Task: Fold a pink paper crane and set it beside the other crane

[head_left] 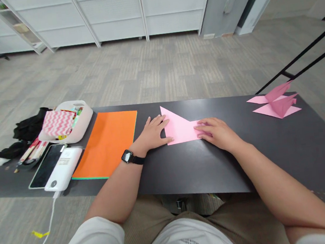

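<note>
A partly folded sheet of pink origami paper (179,130) lies on the dark table in front of me, with a pointed corner at its upper left and a narrower strip toward the right. My left hand (153,133) rests at its left edge, fingers spread, with the thumb and index finger touching the paper. At the right end, my right hand (215,131) has its bent fingers and thumb closed on the strip, covering that end. A watch (127,156) is on my left wrist.
Two pink folded paper birds (279,106) sit at the table's right. To the left lie a stack of orange paper (109,143), a white power bank (63,168) with a cable, a phone (48,166), a white basket (83,125) and black cloth (31,127).
</note>
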A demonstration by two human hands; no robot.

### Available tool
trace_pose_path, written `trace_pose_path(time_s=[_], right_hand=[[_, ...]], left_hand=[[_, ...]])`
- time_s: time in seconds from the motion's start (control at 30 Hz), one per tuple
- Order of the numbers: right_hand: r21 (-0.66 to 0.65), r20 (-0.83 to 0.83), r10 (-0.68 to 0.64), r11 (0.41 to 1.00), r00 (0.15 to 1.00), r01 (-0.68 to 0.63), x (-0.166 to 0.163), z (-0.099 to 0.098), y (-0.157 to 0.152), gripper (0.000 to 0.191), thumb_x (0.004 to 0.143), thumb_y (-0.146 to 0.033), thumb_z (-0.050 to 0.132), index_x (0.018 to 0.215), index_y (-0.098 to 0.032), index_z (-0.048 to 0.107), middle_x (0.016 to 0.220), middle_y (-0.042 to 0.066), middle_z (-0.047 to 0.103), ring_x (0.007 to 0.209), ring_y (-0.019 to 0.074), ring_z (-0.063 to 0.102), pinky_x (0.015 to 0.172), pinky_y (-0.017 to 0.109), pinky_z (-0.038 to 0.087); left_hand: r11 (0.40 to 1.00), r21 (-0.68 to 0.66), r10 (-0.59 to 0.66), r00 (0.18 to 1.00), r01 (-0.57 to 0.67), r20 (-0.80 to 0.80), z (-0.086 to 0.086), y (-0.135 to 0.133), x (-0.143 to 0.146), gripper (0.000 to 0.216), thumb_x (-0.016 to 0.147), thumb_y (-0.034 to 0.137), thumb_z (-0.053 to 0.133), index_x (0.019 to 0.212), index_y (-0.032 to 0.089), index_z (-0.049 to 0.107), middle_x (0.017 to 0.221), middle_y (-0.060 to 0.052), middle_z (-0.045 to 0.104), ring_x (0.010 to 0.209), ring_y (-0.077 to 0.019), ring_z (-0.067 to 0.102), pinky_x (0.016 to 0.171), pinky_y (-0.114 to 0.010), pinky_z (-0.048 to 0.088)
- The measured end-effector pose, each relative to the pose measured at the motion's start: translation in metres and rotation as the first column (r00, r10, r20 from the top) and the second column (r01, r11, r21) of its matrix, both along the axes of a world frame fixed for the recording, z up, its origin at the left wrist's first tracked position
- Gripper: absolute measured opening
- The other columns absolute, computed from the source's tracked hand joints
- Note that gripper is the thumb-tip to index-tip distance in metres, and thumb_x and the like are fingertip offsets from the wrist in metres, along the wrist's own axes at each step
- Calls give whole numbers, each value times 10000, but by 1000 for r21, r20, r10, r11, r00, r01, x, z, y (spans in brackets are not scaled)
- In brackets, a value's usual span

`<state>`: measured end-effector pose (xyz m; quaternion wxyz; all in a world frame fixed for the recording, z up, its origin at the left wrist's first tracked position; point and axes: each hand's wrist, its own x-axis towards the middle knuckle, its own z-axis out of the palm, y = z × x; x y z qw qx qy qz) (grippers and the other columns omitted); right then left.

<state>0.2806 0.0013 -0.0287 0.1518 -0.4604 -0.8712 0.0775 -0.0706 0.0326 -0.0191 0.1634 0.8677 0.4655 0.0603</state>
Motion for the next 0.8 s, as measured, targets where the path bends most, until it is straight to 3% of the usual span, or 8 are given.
trace_pose_path(time_s=[0.8], right_hand=[[-33, -66, -5, 999, 998, 3, 2, -3, 2, 350, 1054, -447, 656, 1375, -366, 771, 1462, 85, 699, 1332, 340, 643, 1139, 586, 516]], left_hand=[[994, -92, -67, 997, 64, -24, 1, 9, -8, 1152, 846, 854, 677, 1756, 254, 304, 1855, -125, 159, 1724, -391, 122, 1390, -618, -35]])
